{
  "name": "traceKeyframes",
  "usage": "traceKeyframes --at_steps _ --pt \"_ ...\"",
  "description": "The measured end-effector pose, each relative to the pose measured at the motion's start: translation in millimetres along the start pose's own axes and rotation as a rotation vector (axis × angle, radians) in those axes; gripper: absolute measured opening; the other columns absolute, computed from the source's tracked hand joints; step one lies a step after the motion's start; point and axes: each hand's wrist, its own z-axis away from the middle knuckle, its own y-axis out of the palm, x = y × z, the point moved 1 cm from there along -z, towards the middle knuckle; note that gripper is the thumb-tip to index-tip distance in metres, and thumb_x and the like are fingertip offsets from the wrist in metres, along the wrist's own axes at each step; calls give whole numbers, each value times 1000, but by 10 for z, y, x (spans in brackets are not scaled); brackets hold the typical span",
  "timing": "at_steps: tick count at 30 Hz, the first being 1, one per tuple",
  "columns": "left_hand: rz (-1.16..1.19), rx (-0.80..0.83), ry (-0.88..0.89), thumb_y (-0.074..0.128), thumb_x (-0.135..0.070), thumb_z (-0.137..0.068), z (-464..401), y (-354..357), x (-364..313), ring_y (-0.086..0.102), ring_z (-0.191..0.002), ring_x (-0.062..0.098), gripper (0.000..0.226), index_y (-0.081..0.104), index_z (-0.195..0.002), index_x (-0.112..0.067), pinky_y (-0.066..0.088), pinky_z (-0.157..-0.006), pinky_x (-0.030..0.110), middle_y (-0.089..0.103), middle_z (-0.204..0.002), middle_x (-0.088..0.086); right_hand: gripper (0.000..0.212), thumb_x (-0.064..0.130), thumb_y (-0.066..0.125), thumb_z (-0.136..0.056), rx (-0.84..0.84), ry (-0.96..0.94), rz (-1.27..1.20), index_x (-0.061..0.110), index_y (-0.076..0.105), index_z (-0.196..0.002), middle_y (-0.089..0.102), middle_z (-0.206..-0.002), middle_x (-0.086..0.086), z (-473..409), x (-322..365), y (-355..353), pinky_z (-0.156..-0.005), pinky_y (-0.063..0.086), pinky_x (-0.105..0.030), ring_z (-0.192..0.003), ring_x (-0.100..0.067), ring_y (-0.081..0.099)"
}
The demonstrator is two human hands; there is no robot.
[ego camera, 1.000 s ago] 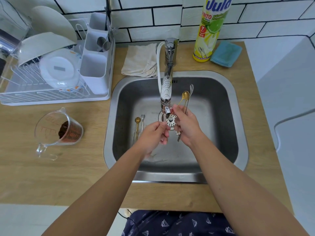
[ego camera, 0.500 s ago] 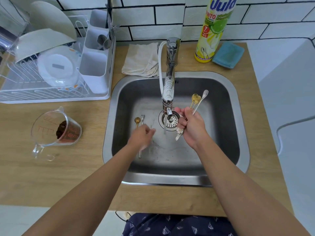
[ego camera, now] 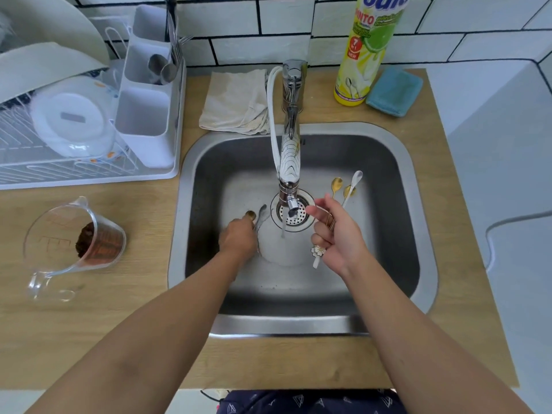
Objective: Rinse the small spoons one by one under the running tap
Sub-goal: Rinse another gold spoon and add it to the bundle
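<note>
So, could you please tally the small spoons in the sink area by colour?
Gold small spoons: 3, two held in the right hand, one by the left hand.
Silver or white small spoons: 2.
Total: 5

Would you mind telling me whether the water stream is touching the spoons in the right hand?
Apart: head view shows the stream falling clear left of the right hand and spoons.

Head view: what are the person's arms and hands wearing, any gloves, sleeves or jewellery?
Both forearms are bare all the way into frame: no sleeves, no gloves. The left hand and right hand show no ring, and neither wrist shows a watch or bracelet. Only dark navy cloth with small pale triangle prints shows below.
</note>
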Motion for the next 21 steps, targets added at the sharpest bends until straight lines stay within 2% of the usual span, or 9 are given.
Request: traceKeyframes --at_steps 2,4,6,8,10,13,16,18,21 --pt "22 4 84 49 -23 -101 30 -47 -79 62 -96 32 17 60 -105 -11 46 -74 37 68 -105 13 23 32 57 -105 -7 -7 -3 17 66 -89 78 -75 -2 -9 7 -28 -37 17 -20 -34 -5 23" --pt "223 73 101 46 -22 -100 95 -123 -163 62 -90 35 19 55 -87 -12 43 -69 36 68 -93 14 22 31 58 -104 -17 -12 -1 17 65 -89 78 -76 -2 -16 20 -55 -36 18 -20 -34 -5 23" --pt "551 217 37 45 -22 -100 189 -194 -240 64 -70 31 22 50 -80 -15 44 -59 32 62 -77 11 21 31 59 -104 -45 -14 43 17 66 -89 78 -78 -3 -23 25 -72 -35 20 -20 -35 -5 24" --pt "747 337 -13 42 -20 -100 322 -254 -295 52 -47 18 23 51 -80 -14 38 -46 25 52 -68 8 17 29 61 -102 -87 -21 135 17 66 -92 79 -83 -3 -33 3 -67 -35 21 -20 -36 -5 25" --pt "788 379 -1 39 -19 -100 454 -301 -332 40 -43 14 25 51 -79 -13 30 -43 22 45 -65 6 11 26 65 -100 -124 -21 209 16 65 -95 80 -92 -5 -46 -51 -38 -34 21 -20 -36 -5 25" --pt "717 342 68 38 -23 -101 619 -362 -360 41 -42 12 30 50 -74 -17 31 -42 21 49 -65 4 10 25 69 -97 -140 -11 330 16 67 -95 76 -101 -9 -37 -160 26 -36 23 -21 -39 -6 28" --pt "658 328 114 39 -34 -105 761 -400 -365 51 -49 13 34 52 -76 -21 41 -48 22 54 -71 2 15 31 75 -92 -112 4 467 19 71 -101 75 -98 -6 -3 -257 94 -40 30 -23 -43 -7 35" --pt "641 338 129 37 -39 -106 843 -410 -360 54 -46 11 34 55 -82 -22 44 -54 25 56 -74 3 24 26 83 -85 -82 -2 506 23 72 -107 75 -89 -1 7 -305 148 -43 34 -22 -45 -5 41" --pt "642 347 102 35 -42 -107 932 -417 -358 51 -48 11 35 60 -98 -20 44 -52 26 57 -76 4 23 21 87 -80 -84 -56 559 24 75 -100 70 -81 5 16 -353 212 -55 38 -22 -59 -6 52"
